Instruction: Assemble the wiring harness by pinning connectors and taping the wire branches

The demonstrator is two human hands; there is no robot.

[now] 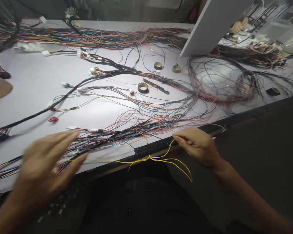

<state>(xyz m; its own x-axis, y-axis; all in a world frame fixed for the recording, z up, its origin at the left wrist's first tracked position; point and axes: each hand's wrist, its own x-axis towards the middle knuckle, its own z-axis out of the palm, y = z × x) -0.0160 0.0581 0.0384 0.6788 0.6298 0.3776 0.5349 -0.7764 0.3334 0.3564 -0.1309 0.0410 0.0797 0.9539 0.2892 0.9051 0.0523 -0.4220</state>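
My right hand (197,146) pinches the end of a yellow wire (169,151) at the table's front edge. Several yellow wires fan out from one joint beside it, and their loose ends hang over the edge. My left hand (45,164), somewhat blurred, is over the left part of a bundle of coloured wires (127,133), with its fingers stretched and the thumb apart. Nothing shows between those fingers. White connectors (72,128) sit on the bundle near its fingertips. A red connector (53,119) lies just beyond this hand.
A black taped wire harness (70,94) crosses the table. Rolls of tape (143,87) and a dark flat blade-like tool (157,87) lie in the middle. Coiled wires (197,84) spread at right below a grey upright panel (210,26). A thick wire bundle (88,39) runs along the back.
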